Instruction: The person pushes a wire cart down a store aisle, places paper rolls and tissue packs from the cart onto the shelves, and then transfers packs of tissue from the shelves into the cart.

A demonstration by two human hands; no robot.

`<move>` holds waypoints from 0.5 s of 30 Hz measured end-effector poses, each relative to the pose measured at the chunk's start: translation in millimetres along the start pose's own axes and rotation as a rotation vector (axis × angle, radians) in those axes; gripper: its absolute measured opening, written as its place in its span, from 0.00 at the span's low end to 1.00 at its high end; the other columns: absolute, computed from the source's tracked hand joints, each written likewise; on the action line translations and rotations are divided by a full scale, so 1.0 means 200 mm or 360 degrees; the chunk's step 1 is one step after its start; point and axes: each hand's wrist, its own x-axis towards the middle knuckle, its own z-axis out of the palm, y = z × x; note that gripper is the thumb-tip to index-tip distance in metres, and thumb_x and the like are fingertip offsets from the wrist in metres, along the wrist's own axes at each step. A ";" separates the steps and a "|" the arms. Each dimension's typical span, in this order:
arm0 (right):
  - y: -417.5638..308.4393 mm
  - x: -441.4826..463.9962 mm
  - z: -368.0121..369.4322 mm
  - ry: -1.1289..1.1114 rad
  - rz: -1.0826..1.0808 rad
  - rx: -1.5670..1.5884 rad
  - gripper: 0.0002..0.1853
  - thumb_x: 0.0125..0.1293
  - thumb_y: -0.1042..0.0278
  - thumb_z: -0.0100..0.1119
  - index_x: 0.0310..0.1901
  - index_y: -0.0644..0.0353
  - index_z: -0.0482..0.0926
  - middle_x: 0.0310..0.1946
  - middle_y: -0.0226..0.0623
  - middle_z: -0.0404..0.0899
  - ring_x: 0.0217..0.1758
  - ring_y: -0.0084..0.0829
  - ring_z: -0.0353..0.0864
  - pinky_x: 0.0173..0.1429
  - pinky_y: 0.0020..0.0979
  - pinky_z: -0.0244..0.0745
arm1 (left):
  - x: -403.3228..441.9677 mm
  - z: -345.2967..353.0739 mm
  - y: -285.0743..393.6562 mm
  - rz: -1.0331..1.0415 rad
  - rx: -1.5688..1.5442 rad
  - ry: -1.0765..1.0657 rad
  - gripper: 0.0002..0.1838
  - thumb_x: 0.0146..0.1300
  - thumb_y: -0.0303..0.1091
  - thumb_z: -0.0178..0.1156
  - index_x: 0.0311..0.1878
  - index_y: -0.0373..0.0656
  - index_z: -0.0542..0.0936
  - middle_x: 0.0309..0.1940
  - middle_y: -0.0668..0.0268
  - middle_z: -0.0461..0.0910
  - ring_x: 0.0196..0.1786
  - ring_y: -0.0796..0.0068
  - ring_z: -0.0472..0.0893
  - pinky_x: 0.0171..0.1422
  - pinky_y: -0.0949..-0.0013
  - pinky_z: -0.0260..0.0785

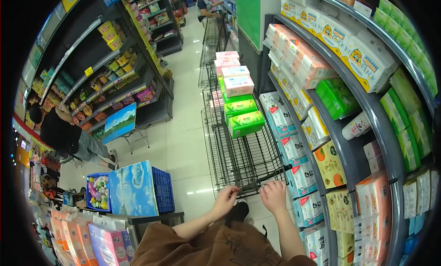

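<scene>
The wire cart fills the middle of the frame, its near end at the lower centre and its far end towards the upper centre. Its long axis runs up the picture, leaning slightly left, so it points away from the wearer along the aisle. The left grip sits at the left of the cart's near end and the right grip at the right, so the basket lies straight above them in the frame and neither hand is clearly nearer. The fingers of both are bent at the near rim; whether they are clenched round the wire or only resting there, I cannot tell

Beyond a bare stretch of mesh, the front green pack lies in the centre, its long axis across the cart. Pink-and-white packs stand behind it. Blue-and-white packs line the shelf just right of the cart; a blue crate stands lower left, apart from it
</scene>
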 end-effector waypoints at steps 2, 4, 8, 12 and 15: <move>0.00 -0.01 0.01 0.0103 -0.0037 -0.0114 0.10 0.61 0.61 0.62 0.29 0.59 0.80 0.39 0.36 0.81 0.49 0.41 0.76 0.62 0.48 0.65 | -0.13 0.05 -0.09 0.0248 -0.0010 -0.0089 0.14 0.67 0.25 0.56 0.56 0.41 0.78 0.53 0.56 0.77 0.56 0.56 0.78 0.57 0.60 0.75; 0.00 -0.03 0.02 0.0179 -0.0040 -0.0174 0.09 0.61 0.63 0.62 0.29 0.59 0.80 0.38 0.37 0.81 0.48 0.41 0.76 0.61 0.47 0.66 | -0.21 -0.01 0.03 0.0402 -0.0049 -0.0106 0.16 0.66 0.24 0.56 0.58 0.42 0.77 0.56 0.57 0.75 0.60 0.53 0.75 0.62 0.56 0.72; 0.00 -0.05 -0.01 0.0095 0.0044 -0.0144 0.07 0.60 0.66 0.61 0.29 0.60 0.80 0.37 0.38 0.81 0.47 0.42 0.76 0.59 0.45 0.67 | -0.33 -0.21 0.07 0.0639 0.0165 -0.0072 0.15 0.66 0.24 0.55 0.56 0.41 0.76 0.55 0.57 0.75 0.61 0.53 0.74 0.67 0.57 0.68; -0.08 -0.03 0.01 0.0074 0.0144 -0.0171 0.05 0.58 0.70 0.58 0.33 0.59 0.82 0.38 0.38 0.81 0.49 0.43 0.75 0.60 0.44 0.65 | -0.40 -0.29 -0.34 0.0058 0.0134 -0.0428 0.15 0.69 0.29 0.55 0.57 0.41 0.78 0.49 0.53 0.79 0.49 0.56 0.82 0.57 0.57 0.75; -0.15 0.02 0.04 0.0095 0.0317 -0.0172 0.15 0.54 0.73 0.54 0.43 0.57 0.84 0.43 0.38 0.83 0.53 0.42 0.74 0.66 0.44 0.62 | -0.43 -0.36 -0.79 0.0031 0.0328 -0.0664 0.18 0.69 0.36 0.55 0.59 0.42 0.78 0.51 0.49 0.81 0.49 0.54 0.83 0.56 0.57 0.76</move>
